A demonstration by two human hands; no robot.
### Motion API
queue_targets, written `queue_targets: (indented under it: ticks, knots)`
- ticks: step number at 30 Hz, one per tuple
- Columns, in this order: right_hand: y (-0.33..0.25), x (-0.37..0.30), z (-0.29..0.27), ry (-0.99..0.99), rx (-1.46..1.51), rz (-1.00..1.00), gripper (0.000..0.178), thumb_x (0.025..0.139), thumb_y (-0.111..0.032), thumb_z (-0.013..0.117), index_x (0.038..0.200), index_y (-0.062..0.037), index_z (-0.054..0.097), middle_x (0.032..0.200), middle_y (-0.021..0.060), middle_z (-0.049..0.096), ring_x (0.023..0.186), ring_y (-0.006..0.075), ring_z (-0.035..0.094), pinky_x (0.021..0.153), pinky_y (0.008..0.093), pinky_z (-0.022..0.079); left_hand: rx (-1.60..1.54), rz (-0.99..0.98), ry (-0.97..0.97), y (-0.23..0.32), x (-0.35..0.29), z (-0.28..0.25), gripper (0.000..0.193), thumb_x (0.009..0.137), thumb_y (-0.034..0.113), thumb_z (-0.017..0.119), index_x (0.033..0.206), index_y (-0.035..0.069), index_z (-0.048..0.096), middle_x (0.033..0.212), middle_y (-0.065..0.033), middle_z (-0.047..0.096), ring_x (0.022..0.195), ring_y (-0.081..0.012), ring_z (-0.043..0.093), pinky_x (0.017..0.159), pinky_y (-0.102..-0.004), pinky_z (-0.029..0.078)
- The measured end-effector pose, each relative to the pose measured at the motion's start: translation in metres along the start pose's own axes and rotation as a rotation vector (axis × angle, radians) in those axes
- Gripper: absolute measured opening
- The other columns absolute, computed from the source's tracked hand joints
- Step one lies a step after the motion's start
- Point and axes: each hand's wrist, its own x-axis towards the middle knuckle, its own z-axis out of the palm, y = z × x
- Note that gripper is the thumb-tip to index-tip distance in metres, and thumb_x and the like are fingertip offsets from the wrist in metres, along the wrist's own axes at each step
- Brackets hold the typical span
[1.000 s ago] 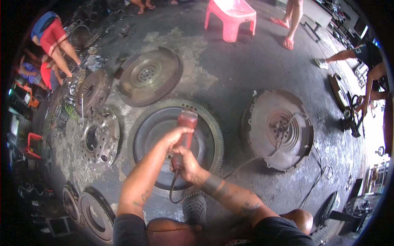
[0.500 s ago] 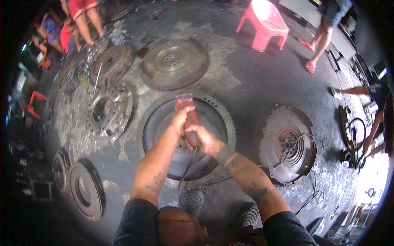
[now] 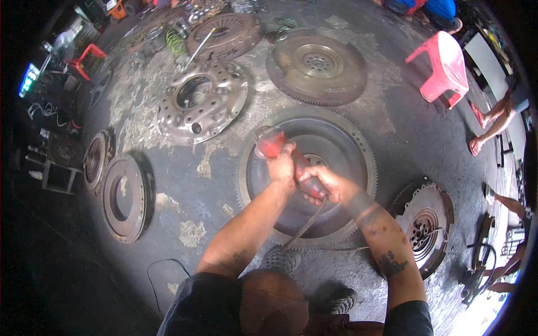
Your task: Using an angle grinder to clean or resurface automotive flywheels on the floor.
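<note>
Stained grey concrete floor (image 3: pixel 185 207), paint flaking at centre left. Pink plastic stool (image 3: pixel 443 67) at upper right. Daylight glares at lower right; left edge lies in shadow.

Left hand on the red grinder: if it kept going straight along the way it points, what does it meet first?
Probably the left hand would first meet the toothed rim of the big flywheel under the red grinder, up-left of it. Beyond that lies the clutch cover. Height above the rim is unclear.

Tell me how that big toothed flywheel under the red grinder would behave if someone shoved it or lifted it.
The flywheel looks like thick solid metal, so probably heavy and rigid. Lying flat on the concrete floor, it would likely scrape rather than roll or tip. Its toothed rim may give fingers purchase, though it looks grimy.
</note>
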Motion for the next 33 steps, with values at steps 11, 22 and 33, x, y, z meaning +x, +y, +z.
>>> queue_targets:
  ticks: [11,22,33]
  knots:
    - [-0.011,0.0,0.021,0.067,-0.087,0.034,0.03,0.074,-0.032,0.066,0.09,-0.009,0.056,0.065,0.0033,0.055,0.046,0.0128,0.053,0.039,0.027,0.042,-0.182,-0.139,-0.063,0.004,0.009,-0.017,0.053,0.08,0.025,0.067,0.122,0.0,0.047,0.107,-0.0137,0.056,0.092,-0.0288,0.06,0.076,-0.046,0.052]
    - [0.028,-0.021,0.038,-0.155,-0.397,0.197,0.025,0.089,-0.029,0.054,0.104,-0.0146,0.067,0.088,0.0022,0.063,0.086,0.0148,0.059,0.067,0.0352,0.05,-0.394,-0.243,-0.12,-0.002,-0.095,-0.061,0.033,0.086,0.035,0.062,0.109,0.013,0.05,0.096,-0.0052,0.056,0.091,-0.0215,0.057,0.082,-0.0367,0.047]
    - [0.04,-0.005,0.071,0.077,-0.038,-0.172,0.024,0.077,-0.032,0.065,0.08,-0.0085,0.069,0.059,0.0022,0.054,0.045,0.0133,0.047,0.039,0.0309,0.033,-0.097,-0.045,-0.354,0.004,-0.018,-0.082,0.042,0.081,0.031,0.067,0.116,0.014,0.051,0.101,-0.0051,0.057,0.089,-0.0243,0.059,0.078,-0.0404,0.051]
